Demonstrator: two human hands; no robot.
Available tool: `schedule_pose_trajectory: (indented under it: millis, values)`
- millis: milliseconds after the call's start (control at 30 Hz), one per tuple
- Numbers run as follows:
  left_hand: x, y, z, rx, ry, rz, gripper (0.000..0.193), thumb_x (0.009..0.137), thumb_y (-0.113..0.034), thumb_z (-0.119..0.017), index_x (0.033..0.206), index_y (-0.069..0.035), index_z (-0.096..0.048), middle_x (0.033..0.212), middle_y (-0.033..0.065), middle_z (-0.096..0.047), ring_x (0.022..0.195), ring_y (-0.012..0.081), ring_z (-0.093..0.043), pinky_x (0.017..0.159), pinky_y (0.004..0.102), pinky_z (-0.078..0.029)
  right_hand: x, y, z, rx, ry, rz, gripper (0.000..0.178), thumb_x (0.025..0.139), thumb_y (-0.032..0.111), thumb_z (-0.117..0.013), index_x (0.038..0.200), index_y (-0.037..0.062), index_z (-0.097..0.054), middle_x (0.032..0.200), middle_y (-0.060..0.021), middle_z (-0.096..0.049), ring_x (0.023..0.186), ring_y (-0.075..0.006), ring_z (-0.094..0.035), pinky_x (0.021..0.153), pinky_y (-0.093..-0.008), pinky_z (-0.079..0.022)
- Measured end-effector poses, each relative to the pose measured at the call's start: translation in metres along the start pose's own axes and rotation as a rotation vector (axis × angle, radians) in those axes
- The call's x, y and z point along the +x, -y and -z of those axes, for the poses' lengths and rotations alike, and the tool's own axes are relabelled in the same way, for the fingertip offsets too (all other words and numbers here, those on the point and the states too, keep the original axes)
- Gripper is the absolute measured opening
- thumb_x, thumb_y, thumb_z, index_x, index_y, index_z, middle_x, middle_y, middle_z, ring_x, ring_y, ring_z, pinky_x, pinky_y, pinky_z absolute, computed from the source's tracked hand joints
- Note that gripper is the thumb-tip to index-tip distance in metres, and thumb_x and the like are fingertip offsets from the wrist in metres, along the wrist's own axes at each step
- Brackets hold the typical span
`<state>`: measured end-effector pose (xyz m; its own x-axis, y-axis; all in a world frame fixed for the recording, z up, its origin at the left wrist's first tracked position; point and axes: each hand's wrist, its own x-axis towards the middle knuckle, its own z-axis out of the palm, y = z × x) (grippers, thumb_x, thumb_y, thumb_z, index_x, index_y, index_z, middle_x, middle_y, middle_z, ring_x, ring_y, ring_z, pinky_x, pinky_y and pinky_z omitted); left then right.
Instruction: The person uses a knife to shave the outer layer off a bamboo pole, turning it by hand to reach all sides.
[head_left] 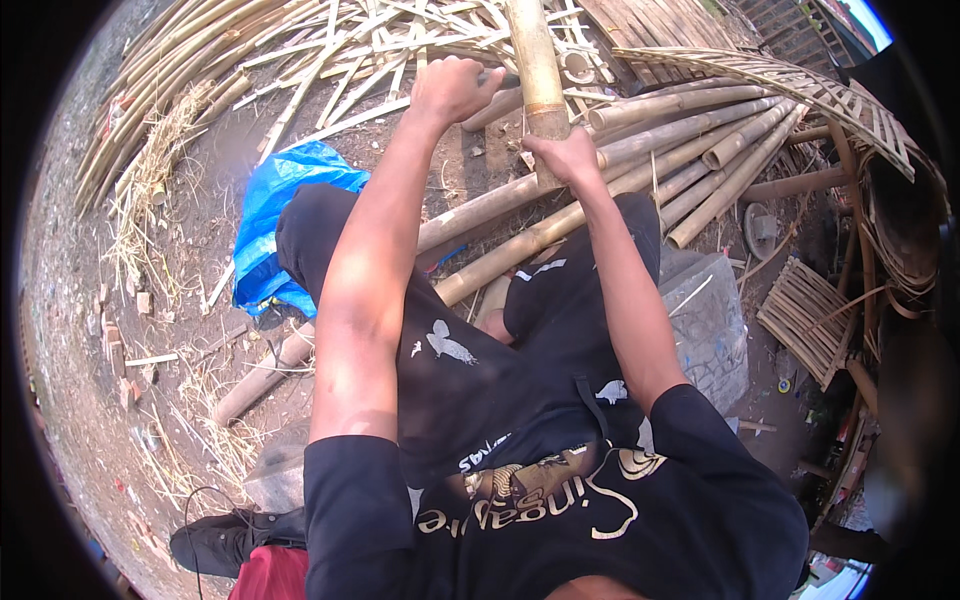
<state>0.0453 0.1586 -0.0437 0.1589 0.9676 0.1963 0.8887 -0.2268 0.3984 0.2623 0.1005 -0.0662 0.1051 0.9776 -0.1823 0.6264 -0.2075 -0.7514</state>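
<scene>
My left hand is closed in a fist around a knife. Only a short dark piece of the knife shows, reaching from the fist to the side of a thick bamboo pole. That pole runs up and out of view at the top. Lower down, my right hand grips the pole near its near end, with the thumb across it. Long bamboo poles lie on the ground beneath, passing between my legs.
Split bamboo strips are heaped at the far side. More bamboo poles fan out on the right, under a curved slatted bamboo piece. A blue plastic sheet lies by my left knee. At right stands a small slatted bamboo panel.
</scene>
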Motion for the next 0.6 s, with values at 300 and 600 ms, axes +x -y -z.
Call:
schedule_pose_trajectory:
  millis: [300, 600]
  values:
    - [0.008, 0.02, -0.002, 0.049, -0.248, 0.374, 0.072, 0.102, -0.056, -0.032, 0.08, -0.003, -0.076, 0.079, 0.0217, -0.072, 0.078, 0.0403, -0.072, 0.072, 0.0497, -0.056, 0.043, 0.052, -0.003, -0.121, 0.079, 0.209, 0.046, 0.067, 0.035, -0.084, 0.088, -0.0046, -0.074, 0.076, -0.0117, -0.072, 0.068, -0.0173, -0.068, 0.066, -0.0336, -0.055]
    - [0.023, 0.037, -0.001, 0.066, -0.36, 0.455, 0.057, 0.1, -0.038, -0.037, 0.074, -0.005, -0.075, 0.071, 0.0174, -0.072, 0.069, 0.0363, -0.072, 0.064, 0.0446, -0.057, -0.002, 0.188, 0.08, -0.032, -0.055, 0.458, 0.038, 0.075, 0.027, -0.078, 0.096, -0.0036, -0.071, 0.081, -0.0083, -0.071, 0.071, -0.0143, -0.067, 0.065, -0.0317, -0.055]
